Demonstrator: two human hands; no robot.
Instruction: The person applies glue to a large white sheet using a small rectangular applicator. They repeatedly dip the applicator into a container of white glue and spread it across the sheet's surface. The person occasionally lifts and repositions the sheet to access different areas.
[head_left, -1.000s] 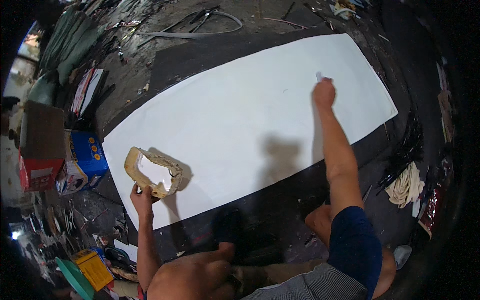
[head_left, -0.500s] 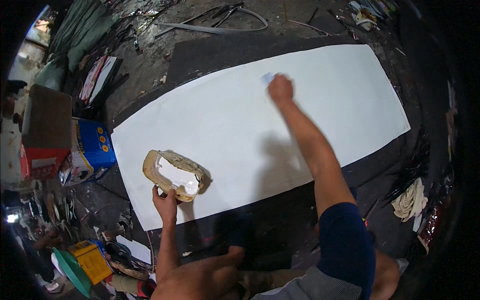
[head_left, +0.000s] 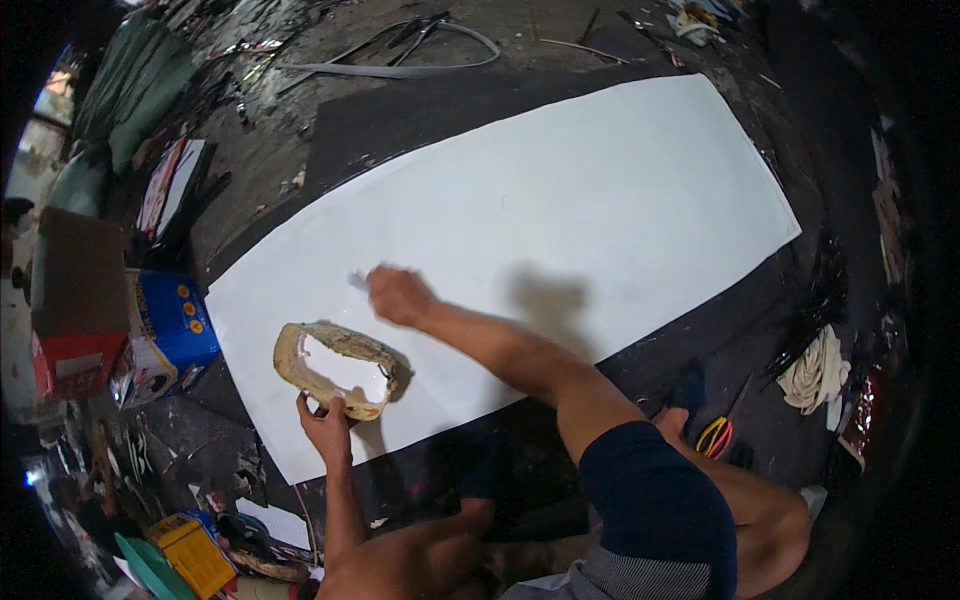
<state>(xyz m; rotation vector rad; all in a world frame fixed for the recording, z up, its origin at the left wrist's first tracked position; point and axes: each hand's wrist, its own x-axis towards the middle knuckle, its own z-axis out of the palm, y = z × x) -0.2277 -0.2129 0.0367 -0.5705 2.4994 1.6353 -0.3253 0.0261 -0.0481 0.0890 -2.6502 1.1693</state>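
A large white sheet (head_left: 620, 210) lies on the dark ground in front of me. Over its near left part, my left hand (head_left: 328, 432) grips the lower edge of a crusted, cut-open tub (head_left: 287, 362). Thick white liquid (head_left: 345, 368) shows inside the tub. My right hand (head_left: 400, 296) is closed on a small pale flat piece (head_left: 357, 281), at the sheet's left part, just beyond and right of the tub. Whether the piece touches the sheet I cannot tell, and its exact kind is too small to make out.
Left of the sheet stand a blue and white box (head_left: 180, 320) and a red box (head_left: 75, 360) with a brown top. Scissors (head_left: 714, 438) with yellow and orange handles lie near my leg. A crumpled beige cloth (head_left: 814, 370) is at the right. Grey strips (head_left: 400, 71) lie beyond the sheet.
My right hand has swept from the sheet's far middle to its left part, near the tub, still with the pale piece. My left hand keeps its hold. The view has shifted slightly.
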